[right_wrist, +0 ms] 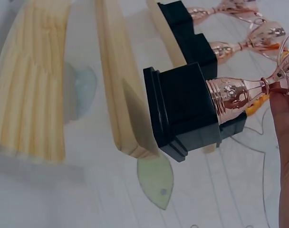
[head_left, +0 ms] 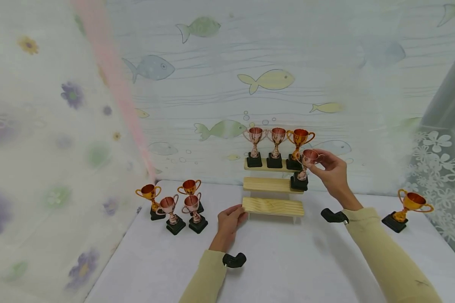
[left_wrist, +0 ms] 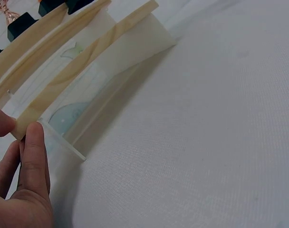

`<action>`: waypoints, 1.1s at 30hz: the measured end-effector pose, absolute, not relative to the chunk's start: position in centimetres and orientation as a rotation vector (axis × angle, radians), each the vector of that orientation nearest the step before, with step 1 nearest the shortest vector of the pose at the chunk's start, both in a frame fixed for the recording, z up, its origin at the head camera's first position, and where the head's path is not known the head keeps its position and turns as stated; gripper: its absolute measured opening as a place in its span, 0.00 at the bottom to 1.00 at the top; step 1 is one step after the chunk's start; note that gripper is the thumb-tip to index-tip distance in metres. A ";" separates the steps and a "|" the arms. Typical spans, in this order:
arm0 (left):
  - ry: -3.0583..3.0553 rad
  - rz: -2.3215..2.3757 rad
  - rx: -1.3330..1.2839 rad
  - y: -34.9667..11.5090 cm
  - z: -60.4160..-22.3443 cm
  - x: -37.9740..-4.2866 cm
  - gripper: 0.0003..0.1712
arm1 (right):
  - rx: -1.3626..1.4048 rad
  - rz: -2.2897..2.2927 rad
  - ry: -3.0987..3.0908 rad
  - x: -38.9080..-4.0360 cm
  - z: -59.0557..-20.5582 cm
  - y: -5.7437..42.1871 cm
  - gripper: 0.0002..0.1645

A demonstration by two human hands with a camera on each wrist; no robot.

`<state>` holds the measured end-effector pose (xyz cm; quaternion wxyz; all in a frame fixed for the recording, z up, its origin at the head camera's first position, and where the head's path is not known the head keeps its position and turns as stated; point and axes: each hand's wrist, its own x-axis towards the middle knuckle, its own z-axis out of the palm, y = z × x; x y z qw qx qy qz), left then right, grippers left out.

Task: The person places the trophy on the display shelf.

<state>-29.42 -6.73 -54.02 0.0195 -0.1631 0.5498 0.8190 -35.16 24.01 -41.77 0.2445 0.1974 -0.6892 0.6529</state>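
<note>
A three-tier wooden display stand (head_left: 274, 206) stands near the back wall. My left hand (head_left: 229, 221) pinches the left end of its lowest board (left_wrist: 82, 64), thumb on top and fingers underneath. In my right hand (head_left: 333, 174) is a rose-gold trophy cup (head_left: 302, 179), held by its upper part. Its black square base (right_wrist: 185, 109) is close over the right end of the middle board (right_wrist: 117, 90). On the top board stand two rose-gold trophies (head_left: 255, 145) and, at the right, a gold trophy (head_left: 298, 138), partly hidden behind the held one.
On the left of the white table (head_left: 273, 261) stand two gold trophies (head_left: 149, 192) and two rose-gold trophies (head_left: 168, 205), close together. Another gold trophy (head_left: 411, 204) is at the far right. A fish-patterned curtain (head_left: 204, 84) hangs right behind the stand.
</note>
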 end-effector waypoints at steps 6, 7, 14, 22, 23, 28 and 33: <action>1.718 2.529 -0.519 -6.7 -54.0 -29.5 0.17 | 0.566 1.812 -1.882 -35.8 -42.4 23.3 0.24; 1.717 2.529 -0.522 -6.7 -54.0 -29.5 0.17 | 0.566 1.811 -1.886 -35.9 -42.5 23.2 0.25; 1.721 2.534 -0.515 -6.5 -53.9 -29.5 0.18 | 0.557 1.787 -1.899 -36.3 -42.8 22.9 0.25; 1.725 2.518 -0.533 -6.7 -53.7 -29.4 0.17 | 0.544 1.779 -1.917 -36.5 -42.9 22.7 0.25; 1.728 2.518 -0.527 -6.7 -53.7 -29.3 0.18 | 0.536 1.784 -1.919 -36.5 -42.9 22.7 0.25; 1.730 2.522 -0.527 -6.7 -53.6 -29.3 0.18 | 0.525 1.794 -1.938 -36.4 -42.9 22.7 0.26; 1.723 2.524 -0.537 -6.7 -53.8 -29.5 0.18 | 0.504 1.793 -1.965 -36.2 -43.0 22.7 0.28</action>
